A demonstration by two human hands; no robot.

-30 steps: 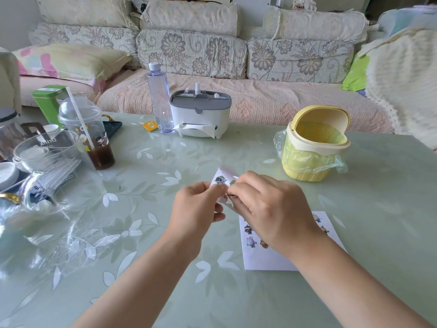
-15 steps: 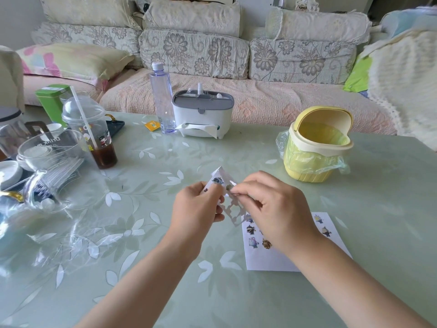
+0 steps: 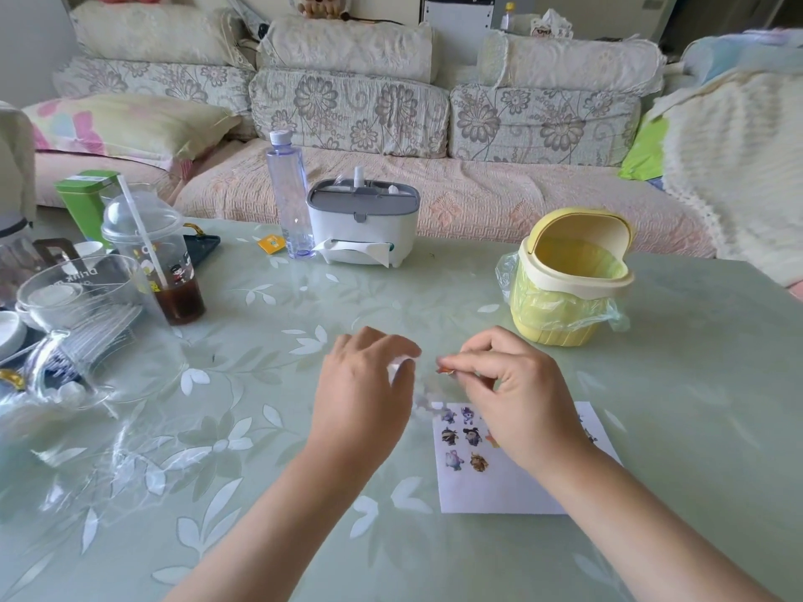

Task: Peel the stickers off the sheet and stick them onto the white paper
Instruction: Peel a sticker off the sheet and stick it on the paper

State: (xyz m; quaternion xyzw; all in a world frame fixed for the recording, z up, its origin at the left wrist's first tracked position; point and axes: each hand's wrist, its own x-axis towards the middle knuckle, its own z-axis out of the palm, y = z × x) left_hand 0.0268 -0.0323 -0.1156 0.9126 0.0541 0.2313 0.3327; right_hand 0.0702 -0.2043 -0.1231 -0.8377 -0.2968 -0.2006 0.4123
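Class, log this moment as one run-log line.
left hand: holds blurred sticker sheet | right hand: pinches sticker | white paper: stickers already on it

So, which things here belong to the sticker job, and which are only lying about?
For the job: small peeled sticker pinched in the right hand; blurred sticker sheet in the left hand; flat white paper with cartoon stickers.
Lying about: yellow plastic bin; clear plastic water bottle; white-and-grey tissue box; domed cup of dark drink.
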